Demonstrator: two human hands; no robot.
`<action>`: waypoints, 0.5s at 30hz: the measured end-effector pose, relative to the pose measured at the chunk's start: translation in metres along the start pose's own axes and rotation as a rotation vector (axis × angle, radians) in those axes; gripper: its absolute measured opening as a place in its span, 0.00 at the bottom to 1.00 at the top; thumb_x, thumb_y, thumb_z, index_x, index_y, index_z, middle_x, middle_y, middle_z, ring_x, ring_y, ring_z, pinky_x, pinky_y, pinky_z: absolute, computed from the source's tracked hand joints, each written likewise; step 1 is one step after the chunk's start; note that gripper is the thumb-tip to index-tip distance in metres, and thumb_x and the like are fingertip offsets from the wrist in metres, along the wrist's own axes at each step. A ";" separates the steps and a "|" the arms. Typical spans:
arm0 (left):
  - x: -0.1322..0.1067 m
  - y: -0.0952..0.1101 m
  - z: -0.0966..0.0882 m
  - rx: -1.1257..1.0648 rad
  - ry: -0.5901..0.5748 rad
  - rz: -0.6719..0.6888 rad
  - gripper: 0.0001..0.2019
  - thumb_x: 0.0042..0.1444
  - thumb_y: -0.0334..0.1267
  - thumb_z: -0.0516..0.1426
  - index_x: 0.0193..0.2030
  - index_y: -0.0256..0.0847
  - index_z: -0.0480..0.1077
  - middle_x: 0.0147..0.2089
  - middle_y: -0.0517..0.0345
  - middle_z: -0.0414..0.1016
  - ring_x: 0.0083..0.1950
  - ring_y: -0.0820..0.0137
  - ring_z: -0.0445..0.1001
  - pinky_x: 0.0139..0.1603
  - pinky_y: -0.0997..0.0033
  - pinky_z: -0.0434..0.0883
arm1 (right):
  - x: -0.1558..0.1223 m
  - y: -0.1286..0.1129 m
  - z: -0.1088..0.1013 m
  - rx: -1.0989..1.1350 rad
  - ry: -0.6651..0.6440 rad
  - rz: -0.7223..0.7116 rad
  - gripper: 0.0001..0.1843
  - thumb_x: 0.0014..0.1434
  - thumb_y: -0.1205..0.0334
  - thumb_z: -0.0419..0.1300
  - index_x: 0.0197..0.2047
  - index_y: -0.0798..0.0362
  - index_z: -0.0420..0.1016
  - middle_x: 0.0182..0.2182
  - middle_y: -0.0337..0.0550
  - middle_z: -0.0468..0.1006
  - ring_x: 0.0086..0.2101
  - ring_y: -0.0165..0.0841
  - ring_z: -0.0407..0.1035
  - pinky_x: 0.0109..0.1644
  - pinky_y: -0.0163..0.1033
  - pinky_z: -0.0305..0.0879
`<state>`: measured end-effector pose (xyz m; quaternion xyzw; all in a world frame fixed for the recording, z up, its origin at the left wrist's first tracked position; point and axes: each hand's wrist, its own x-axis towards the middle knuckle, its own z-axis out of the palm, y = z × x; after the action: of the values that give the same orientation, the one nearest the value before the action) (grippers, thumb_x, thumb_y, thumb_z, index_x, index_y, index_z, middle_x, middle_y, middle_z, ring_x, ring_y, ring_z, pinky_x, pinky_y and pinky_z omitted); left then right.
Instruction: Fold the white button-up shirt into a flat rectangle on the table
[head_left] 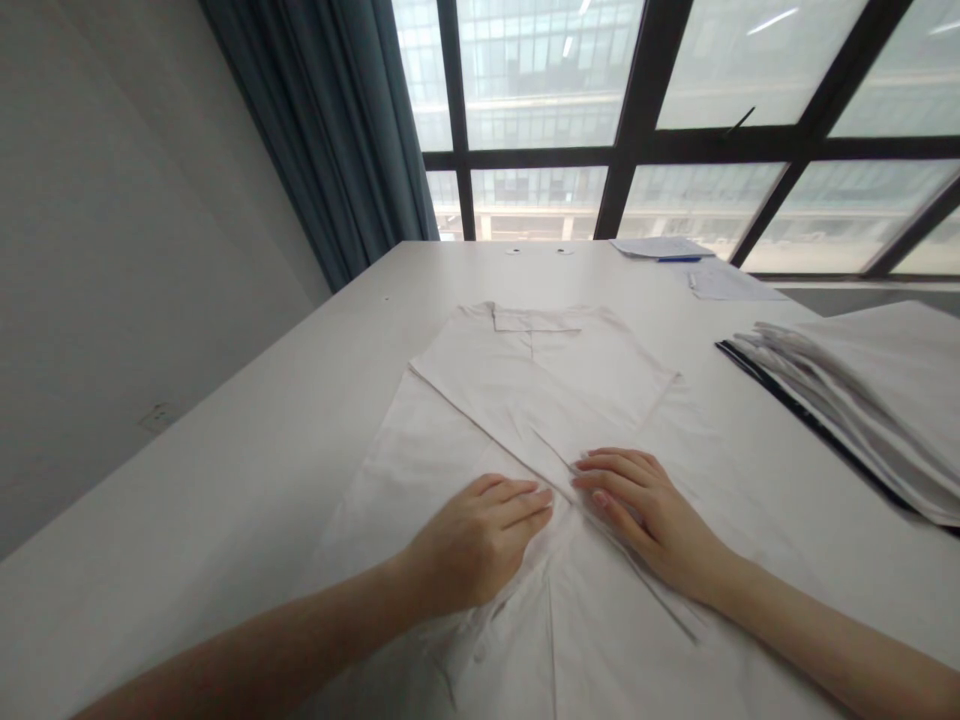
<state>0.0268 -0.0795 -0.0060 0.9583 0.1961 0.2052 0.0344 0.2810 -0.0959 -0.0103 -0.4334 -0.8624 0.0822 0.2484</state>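
Observation:
A white button-up shirt point(525, 380) is spread lengthwise before me, its collar at the far end. Long diagonal folds cross its body and meet between my hands. My left hand point(484, 535) rests on the cloth left of that meeting point, fingers bent and pressed together, thumb hidden beneath; the fabric bunches beside its palm. Just to its right, my right hand point(649, 515) lies over a folded edge, fingers slightly apart and the thumb showing. A loose strip of cloth runs from under it toward me. Small buttons show faintly near the lower left.
The shirt lies on a white table point(262, 440). Folded white cloth point(885, 380) with a black edge sits at the right. Papers point(660, 246) and a blue pen point(679, 260) lie at the far right. A blue curtain point(337, 130) and windows stand behind, with a wall at left.

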 end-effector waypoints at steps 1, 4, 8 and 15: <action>0.000 0.000 0.000 0.011 -0.005 0.011 0.16 0.61 0.27 0.51 0.55 0.34 0.69 0.57 0.49 0.74 0.58 0.63 0.70 0.57 0.62 0.67 | 0.000 0.000 0.000 0.004 0.003 0.000 0.14 0.68 0.63 0.49 0.50 0.49 0.74 0.52 0.47 0.75 0.54 0.38 0.66 0.57 0.50 0.61; -0.001 0.000 0.001 0.033 -0.024 0.035 0.17 0.62 0.28 0.50 0.56 0.34 0.68 0.58 0.47 0.73 0.59 0.64 0.70 0.57 0.62 0.68 | 0.000 0.001 0.000 0.004 0.010 -0.002 0.15 0.67 0.63 0.49 0.50 0.49 0.74 0.51 0.48 0.76 0.53 0.39 0.66 0.56 0.50 0.62; -0.002 -0.001 0.003 0.062 -0.026 0.099 0.16 0.63 0.28 0.50 0.57 0.32 0.68 0.58 0.47 0.73 0.61 0.65 0.69 0.58 0.63 0.68 | 0.001 0.000 0.000 -0.001 -0.008 0.000 0.16 0.67 0.63 0.49 0.51 0.48 0.74 0.52 0.48 0.75 0.54 0.38 0.66 0.57 0.50 0.62; -0.003 0.000 0.004 0.090 0.003 0.140 0.15 0.65 0.28 0.49 0.55 0.34 0.69 0.53 0.48 0.77 0.57 0.67 0.72 0.57 0.64 0.68 | 0.002 -0.004 -0.003 -0.046 -0.122 -0.102 0.20 0.64 0.63 0.53 0.59 0.43 0.70 0.58 0.47 0.70 0.59 0.41 0.61 0.58 0.53 0.61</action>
<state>0.0263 -0.0809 -0.0107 0.9699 0.1375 0.1997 -0.0233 0.2784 -0.0969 -0.0053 -0.3885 -0.8986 0.0759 0.1893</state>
